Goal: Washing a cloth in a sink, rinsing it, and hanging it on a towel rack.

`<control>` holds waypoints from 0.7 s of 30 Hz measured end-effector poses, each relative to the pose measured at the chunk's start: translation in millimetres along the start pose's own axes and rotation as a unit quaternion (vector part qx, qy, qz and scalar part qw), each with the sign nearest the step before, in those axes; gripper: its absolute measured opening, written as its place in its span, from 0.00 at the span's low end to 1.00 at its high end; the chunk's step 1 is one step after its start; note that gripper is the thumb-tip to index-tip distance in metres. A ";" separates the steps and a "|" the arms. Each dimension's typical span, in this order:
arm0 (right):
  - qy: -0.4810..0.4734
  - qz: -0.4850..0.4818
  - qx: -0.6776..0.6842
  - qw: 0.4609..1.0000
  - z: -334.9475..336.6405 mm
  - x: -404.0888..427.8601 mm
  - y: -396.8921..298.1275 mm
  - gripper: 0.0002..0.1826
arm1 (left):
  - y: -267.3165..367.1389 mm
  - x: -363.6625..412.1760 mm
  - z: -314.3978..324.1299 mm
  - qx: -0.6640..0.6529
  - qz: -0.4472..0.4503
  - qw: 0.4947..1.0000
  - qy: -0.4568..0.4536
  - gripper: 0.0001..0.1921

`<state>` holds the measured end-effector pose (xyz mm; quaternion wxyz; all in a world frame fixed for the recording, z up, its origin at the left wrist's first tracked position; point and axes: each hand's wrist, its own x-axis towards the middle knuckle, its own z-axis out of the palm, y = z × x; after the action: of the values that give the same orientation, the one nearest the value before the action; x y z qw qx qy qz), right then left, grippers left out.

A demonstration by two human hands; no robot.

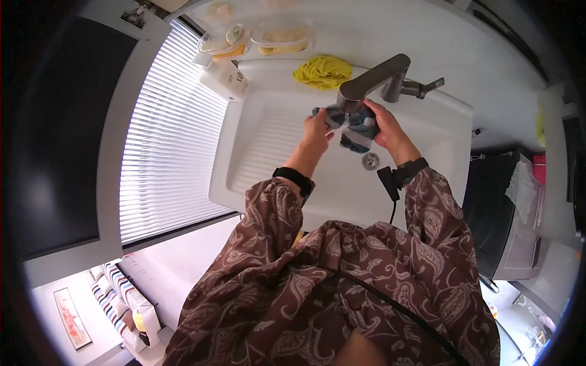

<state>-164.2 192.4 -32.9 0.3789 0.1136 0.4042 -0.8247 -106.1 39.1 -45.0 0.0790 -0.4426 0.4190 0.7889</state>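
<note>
Both my hands hold a patterned cloth [358,132] in dark blue, grey and white under the spout of a grey metal faucet [375,80]. My left hand [317,130] grips its left end, with the thumb on top. At the right end, my right hand [385,126] has its fingers around the cloth, partly behind it. A light streak below the spout looks like running water falling on the fabric. The cloth hangs over the white sink [284,119], just above the round metal drain [370,161].
A yellow cloth [323,72] lies bunched on the sink's back rim. To its left stand a white pump bottle [224,80] and clear plastic containers [282,37]. Ribbed, sloping washboard surface lines the sink's left side. From my right wrist strap [409,172] hangs a black cable.
</note>
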 end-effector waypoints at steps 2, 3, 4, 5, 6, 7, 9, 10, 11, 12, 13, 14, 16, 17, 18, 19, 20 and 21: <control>-0.014 0.048 -0.049 0.998 6.6 -9.9 -3.9 0.14 | 6.1 6.7 -17.1 -0.085 0.041 0.994 -0.060 0.07; -0.007 0.043 -0.047 0.998 2.4 -12.9 -1.2 0.14 | 8.1 4.0 -15.2 -0.081 0.036 0.994 -0.066 0.07; 0.022 0.005 -0.079 0.997 0.5 -13.1 1.3 0.14 | 14.7 -3.8 -10.3 -0.097 0.045 0.990 -0.088 0.07; 0.051 -0.033 -0.111 0.992 -3.0 -12.0 4.0 0.15 | 20.1 -11.5 -3.8 -0.113 0.054 0.986 -0.109 0.06; 0.040 -0.018 -0.120 0.992 -15.2 -5.9 9.8 0.16 | 21.9 -16.0 2.0 -0.090 0.064 0.988 -0.111 0.08; 0.042 -0.023 -0.120 0.992 -25.2 -1.0 15.8 0.16 | 21.2 -19.2 8.3 -0.089 0.064 0.987 -0.115 0.08; 0.010 -0.098 -0.308 0.946 -28.3 3.6 22.8 0.22 | 19.1 -23.8 14.6 -0.022 0.130 0.976 -0.173 0.08; 0.003 -0.123 -0.357 0.926 -23.4 0.6 23.0 0.30 | 19.8 -24.9 13.0 -0.022 0.130 0.976 -0.171 0.08; 0.002 -0.122 -0.356 0.927 -17.4 -0.8 24.3 0.30 | 20.5 -25.8 11.7 0.030 0.133 0.976 -0.171 0.08; -0.030 -0.166 -0.427 0.888 -14.1 -4.9 23.2 0.32 | 20.6 -28.2 15.0 0.083 0.133 0.972 -0.175 0.09; -0.060 -0.207 -0.495 0.842 -14.4 -7.2 22.0 0.34 | 21.0 -29.8 19.2 0.086 0.131 0.972 -0.177 0.09; -0.088 -0.207 -0.488 0.844 -29.1 6.9 29.5 0.38 | 21.3 -31.2 23.7 0.116 0.126 0.969 -0.180 0.08; -0.088 -0.189 -0.535 0.819 8.2 -7.4 26.8 0.40 | 23.5 -27.3 12.6 0.141 0.122 0.969 -0.164 0.09; -0.075 -0.179 -0.583 0.789 20.8 -15.9 21.8 0.41 | 24.3 -23.9 12.1 0.071 0.105 0.974 -0.189 0.08; -0.018 -0.243 -0.647 0.723 1.3 -2.1 35.7 0.42 | 23.6 -23.4 18.9 0.006 0.085 0.972 -0.219 0.08; -0.015 -0.242 -0.646 0.724 -3.3 2.4 41.5 0.42 | 26.3 -27.2 24.4 0.009 0.083 0.972 -0.219 0.08; 0.027 -0.273 -0.599 0.752 -7.6 7.1 47.2 0.41 | 29.5 -30.8 30.5 -0.034 0.065 0.973 -0.219 0.08; 0.066 -0.302 -0.550 0.776 -3.0 6.5 48.6 0.39 | 31.5 -33.2 31.7 -0.078 0.048 0.972 -0.215 0.07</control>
<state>-134.2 172.5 -66.3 0.0805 -0.1883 0.8265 -0.5243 -122.0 50.3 7.2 0.0945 -0.2463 0.3507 0.8986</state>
